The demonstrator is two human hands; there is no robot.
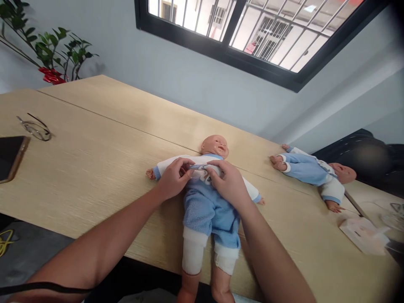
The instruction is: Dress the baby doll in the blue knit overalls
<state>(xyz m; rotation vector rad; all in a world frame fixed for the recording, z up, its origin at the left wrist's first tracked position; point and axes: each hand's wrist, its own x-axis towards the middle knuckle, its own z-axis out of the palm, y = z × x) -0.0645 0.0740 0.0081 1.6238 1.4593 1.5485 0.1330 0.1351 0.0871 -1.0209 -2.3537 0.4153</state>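
Doll (198, 206) lies face up across the middle of the surface (110, 160), head towards the far edge, lower legs reaching past the near edge; laid this way, its chest sits within easy reach for us.

At the left edge we have a phone (12, 158), with glasses (38, 129) just beyond it, probably put there out of our elbows' way. Past the far edge, on the left, stands a plant (47, 54).

Our left hand (173, 180) has its grip pinched, thumb against fingers, on the front of the shirt (199, 173). Our right hand (232, 181) pinches the same front opposite, likely so that the cloth is held evenly between us.

Towards the right edge, well apart from our work, rests a second doll (306, 168), with a packet (362, 235) nearer us.
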